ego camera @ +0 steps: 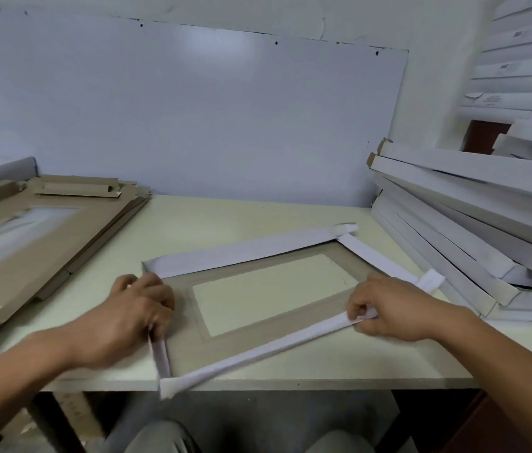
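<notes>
A flat cardboard frame [189, 349] lies on the pale table [258, 214] right in front of the seated person, set at a slant with its near corner poking just past the table's front edge. It is brown on the inside, with a rectangular window through which the tabletop shows, and a white flap is folded up along each side. The left hand [127, 310] sits at the frame's left side, fingers curled down over the left flap [162, 354] and gripping its upper end; the hand is a little blurred, so I cannot make out the exact hold. The right hand [392, 308] is at the frame's right-hand near corner, thumb and fingertips pinching the end of the near flap [258, 349], which runs as a raised white strip along the front side. The far flap [241, 253] and the right flap [384, 261] stand folded inward with nobody touching them. To the left, on the table, a pile of flat brown cardboard blanks [29, 253] lies well apart from the frame. To the right, a leaning stack of white boxes [473, 204] rests close by the frame's right corner. A white board [192, 109] covers the wall behind the table.
</notes>
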`<state>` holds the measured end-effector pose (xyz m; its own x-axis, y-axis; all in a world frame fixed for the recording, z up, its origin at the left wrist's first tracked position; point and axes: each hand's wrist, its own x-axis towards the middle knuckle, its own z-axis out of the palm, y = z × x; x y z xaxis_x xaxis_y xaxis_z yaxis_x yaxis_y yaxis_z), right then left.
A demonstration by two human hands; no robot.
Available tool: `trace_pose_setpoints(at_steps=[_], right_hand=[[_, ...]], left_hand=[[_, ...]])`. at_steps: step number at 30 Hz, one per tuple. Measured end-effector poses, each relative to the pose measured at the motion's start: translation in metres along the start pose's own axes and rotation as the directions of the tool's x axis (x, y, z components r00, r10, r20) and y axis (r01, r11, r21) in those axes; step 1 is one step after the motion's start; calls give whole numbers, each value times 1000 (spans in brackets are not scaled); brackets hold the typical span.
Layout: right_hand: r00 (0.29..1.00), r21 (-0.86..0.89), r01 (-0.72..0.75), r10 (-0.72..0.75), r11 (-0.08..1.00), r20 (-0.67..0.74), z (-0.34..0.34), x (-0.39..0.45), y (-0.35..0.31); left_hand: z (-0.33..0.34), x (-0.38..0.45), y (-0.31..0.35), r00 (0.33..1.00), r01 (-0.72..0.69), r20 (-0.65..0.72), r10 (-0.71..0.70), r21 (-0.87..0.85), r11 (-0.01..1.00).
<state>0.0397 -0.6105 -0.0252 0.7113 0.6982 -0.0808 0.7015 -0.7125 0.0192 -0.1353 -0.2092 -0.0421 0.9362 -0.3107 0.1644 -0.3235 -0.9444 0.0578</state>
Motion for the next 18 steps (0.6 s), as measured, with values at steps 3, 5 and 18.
trace_pose_setpoints(at_steps=[3, 5, 18], right_hand=[[997, -14, 40, -39, 999, 59, -3, 2, -12], [994, -14, 81, -79, 997, 77, -3, 6, -30], [998, 401, -61, 42, 914, 57, -8, 88, -141]], left_hand=[[-11, 3, -30, 987, 153, 32, -156, 77, 985], [-13, 9, -41, 973, 227, -9, -229, 156, 961], [23, 32, 101, 970, -120, -241, 36, -345, 931]])
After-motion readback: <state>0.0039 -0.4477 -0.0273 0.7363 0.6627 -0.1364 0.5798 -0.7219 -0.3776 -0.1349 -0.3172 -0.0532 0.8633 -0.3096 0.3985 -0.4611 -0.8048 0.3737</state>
